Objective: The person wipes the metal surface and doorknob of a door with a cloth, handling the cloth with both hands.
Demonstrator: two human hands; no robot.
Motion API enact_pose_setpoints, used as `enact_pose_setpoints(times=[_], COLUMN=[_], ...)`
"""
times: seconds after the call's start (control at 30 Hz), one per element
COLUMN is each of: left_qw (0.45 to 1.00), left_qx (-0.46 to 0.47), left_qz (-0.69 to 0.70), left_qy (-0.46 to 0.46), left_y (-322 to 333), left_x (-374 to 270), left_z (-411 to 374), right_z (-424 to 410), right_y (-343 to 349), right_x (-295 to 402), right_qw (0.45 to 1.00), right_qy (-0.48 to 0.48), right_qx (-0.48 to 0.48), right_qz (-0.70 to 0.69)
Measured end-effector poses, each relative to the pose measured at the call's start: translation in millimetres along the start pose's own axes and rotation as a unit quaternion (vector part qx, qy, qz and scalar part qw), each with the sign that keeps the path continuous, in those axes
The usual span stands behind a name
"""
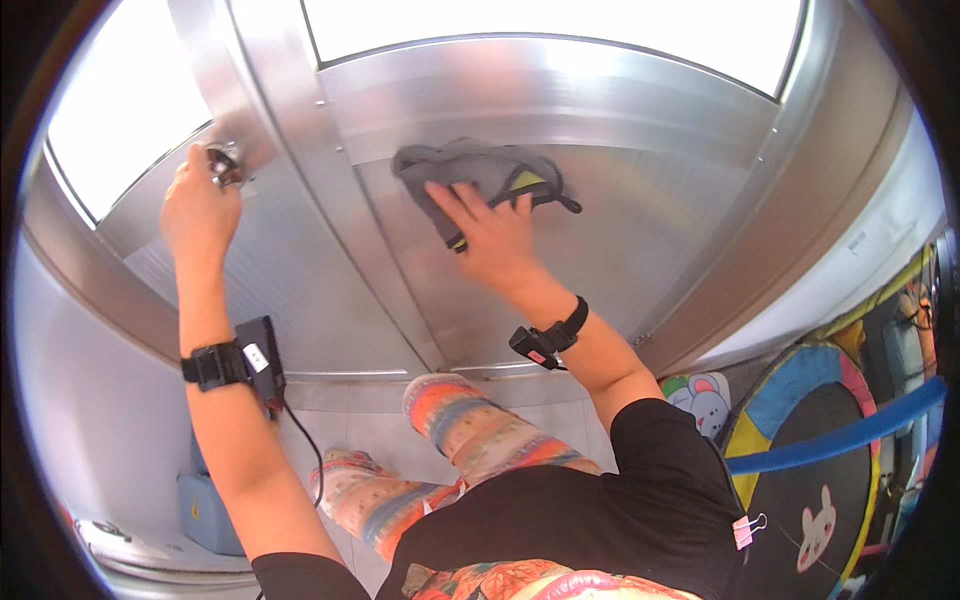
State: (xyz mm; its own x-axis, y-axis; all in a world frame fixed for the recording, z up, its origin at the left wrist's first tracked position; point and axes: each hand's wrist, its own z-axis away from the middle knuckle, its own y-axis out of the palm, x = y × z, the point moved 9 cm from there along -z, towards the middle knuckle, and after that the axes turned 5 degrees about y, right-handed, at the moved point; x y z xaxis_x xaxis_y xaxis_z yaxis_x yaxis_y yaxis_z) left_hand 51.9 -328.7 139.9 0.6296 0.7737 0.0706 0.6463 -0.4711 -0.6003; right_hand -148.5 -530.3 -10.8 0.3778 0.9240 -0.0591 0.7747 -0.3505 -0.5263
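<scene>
A brushed-metal double door (pixel 600 270) with bright glass panes in its upper part stands before me. At the left leaf, my left hand (pixel 201 214) is closed around a shiny metal door handle (pixel 225 166), which my fingers partly cover. My right hand (pixel 491 229) presses a grey cloth (pixel 480 169) against the right leaf's lower panel, just below a horizontal rail. The cloth is bunched, with dark edging, yellow-green patches and a small loop at its right end. My fingers are spread over its lower part.
At the right stands a small round trampoline (pixel 787 420) with a coloured rim and a blue bar (pixel 840 431). A cartoon-animal cushion or mat (pixel 705 401) lies beside it. On the lower left is a blue container (pixel 206 514). Both wrists wear strapped black devices, the left one (pixel 259 360) trailing a cable.
</scene>
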Motion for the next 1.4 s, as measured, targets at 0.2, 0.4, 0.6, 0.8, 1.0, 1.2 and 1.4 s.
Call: enact_pose_setpoints(times=[0.2,0.4,0.6,0.8,1.0,1.2,1.4], left_qw=[1.000,1.000,0.999,0.998,0.997,0.997,0.998], left_qx=[0.009,0.018,0.013,0.021,0.026,0.021,0.009], left_qz=[-0.011,-0.014,-0.030,-0.058,-0.068,-0.072,-0.062], left_qy=[-0.009,-0.008,0.000,-0.002,0.000,0.005,0.008], left_y=[4.9,19.2,32.3,28.1,24.4,24.2,21.4], left_x=[1.8,16.4,24.1,23.6,21.2,21.2,24.9], left_z=[-1.1,-5.1,-8.0,-8.4,-7.7,-7.6,-9.1], right_z=[41.7,77.5,85.7,119.2,207.6,312.0,250.4], right_y=[-50.8,-103.9,-138.2,-107.7,-49.6,8.9,-21.3], right_x=[-115.7,-214.3,-239.7,-259.6,-249.2,-227.1,-222.5], right_qw=[0.987,0.961,0.950,0.948,0.943,0.915,0.936], right_qy=[0.112,0.183,0.214,0.253,0.301,0.403,0.346], right_qx=[-0.053,-0.129,-0.158,-0.179,-0.129,0.011,-0.054], right_qz=[0.099,0.165,0.165,0.070,0.065,0.016,-0.018])
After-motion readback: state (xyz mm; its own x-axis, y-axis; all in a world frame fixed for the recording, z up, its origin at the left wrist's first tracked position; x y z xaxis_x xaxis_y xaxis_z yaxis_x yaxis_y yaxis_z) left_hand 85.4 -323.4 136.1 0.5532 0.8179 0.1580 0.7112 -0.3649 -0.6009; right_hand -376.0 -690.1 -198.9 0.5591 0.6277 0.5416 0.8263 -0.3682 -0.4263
